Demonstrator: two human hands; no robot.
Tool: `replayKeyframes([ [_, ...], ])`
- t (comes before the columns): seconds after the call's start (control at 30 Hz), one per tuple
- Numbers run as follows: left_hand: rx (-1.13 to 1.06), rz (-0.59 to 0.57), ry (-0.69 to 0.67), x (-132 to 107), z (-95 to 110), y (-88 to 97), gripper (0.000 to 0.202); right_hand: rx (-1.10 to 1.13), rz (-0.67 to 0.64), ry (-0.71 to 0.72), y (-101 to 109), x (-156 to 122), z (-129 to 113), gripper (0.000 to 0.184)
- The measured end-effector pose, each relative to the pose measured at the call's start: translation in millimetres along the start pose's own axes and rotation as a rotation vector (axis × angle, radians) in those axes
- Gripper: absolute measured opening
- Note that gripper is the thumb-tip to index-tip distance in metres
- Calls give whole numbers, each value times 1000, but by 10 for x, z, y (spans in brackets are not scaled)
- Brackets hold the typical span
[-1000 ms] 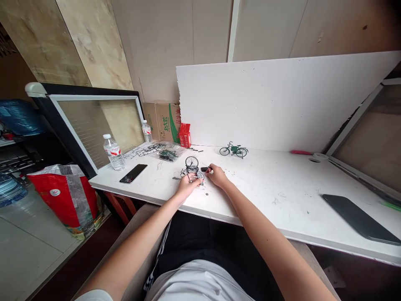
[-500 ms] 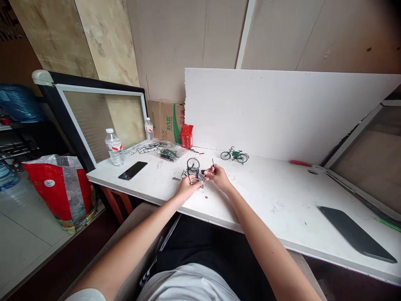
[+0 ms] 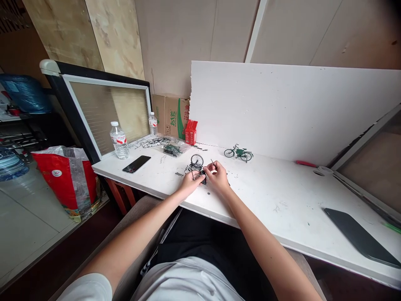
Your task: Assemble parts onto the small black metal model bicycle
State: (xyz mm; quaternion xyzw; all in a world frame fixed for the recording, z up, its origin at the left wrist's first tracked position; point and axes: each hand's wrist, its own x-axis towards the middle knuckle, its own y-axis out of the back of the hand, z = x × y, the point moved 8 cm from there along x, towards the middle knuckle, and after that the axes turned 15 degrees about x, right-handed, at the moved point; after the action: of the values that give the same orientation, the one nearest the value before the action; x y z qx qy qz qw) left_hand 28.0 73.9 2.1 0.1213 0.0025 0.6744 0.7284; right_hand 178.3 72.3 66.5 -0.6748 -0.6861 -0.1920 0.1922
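Note:
A small black model bicycle (image 3: 197, 161) is tilted above the white table, one spoked wheel sticking up past my fingers. My left hand (image 3: 189, 184) is closed around its lower part, thumb on top. My right hand (image 3: 216, 173) touches the same end of the model with thumb and fingertip. A thin dark stick, perhaps a small tool (image 3: 212, 161), pokes out of the right hand between the fingers. What the right fingertips press on is too small to make out. A finished-looking green model bicycle (image 3: 238, 153) stands upright behind, to the right.
A black phone (image 3: 137, 164), a water bottle (image 3: 119, 142) and a bag of green parts (image 3: 173, 148) lie on the left. Behind are black part frames (image 3: 153, 142), a red box (image 3: 191, 132) and a carton (image 3: 176, 117). A dark flat slab (image 3: 360, 234) rests at right.
My right hand has come in against the model bicycle, where a small gap showed before. The view has shifted slightly left and down.

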Motion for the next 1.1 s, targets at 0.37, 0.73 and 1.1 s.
replayKeyframes([
  [0.37, -84, 5, 33, -3, 32, 27, 44, -111, -27, 39, -51, -28, -99, 38],
  [0.73, -85, -8, 102, 136, 76, 128, 44, -136, -27, 8, 108, 98, -9, 26],
  [1.1, -189, -24, 54, 206, 112, 212, 39, -561, -231, -124, -12, 60, 330, 21],
])
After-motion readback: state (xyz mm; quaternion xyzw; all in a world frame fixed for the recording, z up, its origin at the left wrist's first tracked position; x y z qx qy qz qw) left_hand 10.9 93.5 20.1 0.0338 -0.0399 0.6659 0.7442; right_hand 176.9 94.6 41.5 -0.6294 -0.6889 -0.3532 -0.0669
